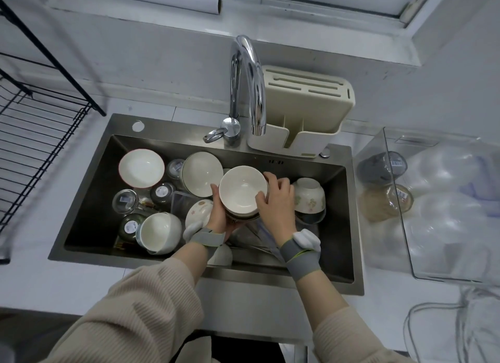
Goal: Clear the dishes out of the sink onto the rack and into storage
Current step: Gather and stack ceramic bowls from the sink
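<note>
Both hands grip the stacked bowls — left hand cupping underneath, right hand fingers curled over the rim; rack lies well left of the fingers.

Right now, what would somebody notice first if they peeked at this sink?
First, the two hands, left hand and right hand, holding a stack of white bowls over the middle of the sink. Around them the sink is crowded with more bowls and glass jars. The shiny tap curves over the back edge, with a black rack to the left.
</note>
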`<move>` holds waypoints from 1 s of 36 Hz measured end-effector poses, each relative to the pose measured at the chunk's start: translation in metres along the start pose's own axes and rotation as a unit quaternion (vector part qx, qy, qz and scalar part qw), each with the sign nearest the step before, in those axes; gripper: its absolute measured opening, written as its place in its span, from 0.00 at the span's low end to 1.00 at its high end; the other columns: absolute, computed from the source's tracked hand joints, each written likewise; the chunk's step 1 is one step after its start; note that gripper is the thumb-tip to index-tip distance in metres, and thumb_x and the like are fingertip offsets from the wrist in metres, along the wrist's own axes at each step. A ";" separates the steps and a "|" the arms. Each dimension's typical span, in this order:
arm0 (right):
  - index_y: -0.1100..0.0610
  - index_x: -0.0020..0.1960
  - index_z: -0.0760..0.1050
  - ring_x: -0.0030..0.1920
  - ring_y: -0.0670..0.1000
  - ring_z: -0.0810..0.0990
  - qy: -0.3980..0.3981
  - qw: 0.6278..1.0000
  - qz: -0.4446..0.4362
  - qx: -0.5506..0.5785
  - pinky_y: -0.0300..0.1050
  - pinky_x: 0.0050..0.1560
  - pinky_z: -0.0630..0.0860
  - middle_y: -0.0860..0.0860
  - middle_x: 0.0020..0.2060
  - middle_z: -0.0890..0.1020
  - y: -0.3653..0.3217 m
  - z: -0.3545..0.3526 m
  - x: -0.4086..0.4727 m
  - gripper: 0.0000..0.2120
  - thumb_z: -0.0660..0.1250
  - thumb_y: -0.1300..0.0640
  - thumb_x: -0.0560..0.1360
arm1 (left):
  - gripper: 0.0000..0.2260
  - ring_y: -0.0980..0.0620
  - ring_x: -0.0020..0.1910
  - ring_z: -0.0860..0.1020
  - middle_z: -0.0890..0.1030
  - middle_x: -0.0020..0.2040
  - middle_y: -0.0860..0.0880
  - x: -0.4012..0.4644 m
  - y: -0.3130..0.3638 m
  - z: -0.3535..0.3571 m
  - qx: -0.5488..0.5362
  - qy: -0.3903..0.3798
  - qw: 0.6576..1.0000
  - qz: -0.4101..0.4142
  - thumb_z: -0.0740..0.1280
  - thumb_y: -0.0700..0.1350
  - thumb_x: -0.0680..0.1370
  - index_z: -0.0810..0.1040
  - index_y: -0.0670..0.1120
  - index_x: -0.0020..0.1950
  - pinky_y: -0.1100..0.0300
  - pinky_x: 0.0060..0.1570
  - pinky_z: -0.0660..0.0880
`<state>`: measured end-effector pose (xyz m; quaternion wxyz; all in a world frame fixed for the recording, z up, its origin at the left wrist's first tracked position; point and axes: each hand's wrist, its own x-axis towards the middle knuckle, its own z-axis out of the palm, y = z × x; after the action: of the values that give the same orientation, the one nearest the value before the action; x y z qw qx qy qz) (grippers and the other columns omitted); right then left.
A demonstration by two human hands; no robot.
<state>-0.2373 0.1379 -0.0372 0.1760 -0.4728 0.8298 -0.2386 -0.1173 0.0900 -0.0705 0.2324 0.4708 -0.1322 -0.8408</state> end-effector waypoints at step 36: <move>0.65 0.71 0.65 0.63 0.63 0.75 -0.218 0.817 0.411 0.340 0.57 0.66 0.71 0.62 0.65 0.75 -0.069 0.145 0.066 0.26 0.68 0.65 0.75 | 0.37 0.42 0.69 0.72 0.75 0.68 0.43 -0.029 0.078 -0.135 -0.259 0.107 0.942 0.182 0.62 0.70 0.73 0.69 0.47 0.73 0.45 0.71 0.64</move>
<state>-0.1466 0.0170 -0.1221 0.5835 -0.0374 0.7529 -0.3022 0.0317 0.0375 -0.0849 0.5080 0.4498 0.0327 -0.7339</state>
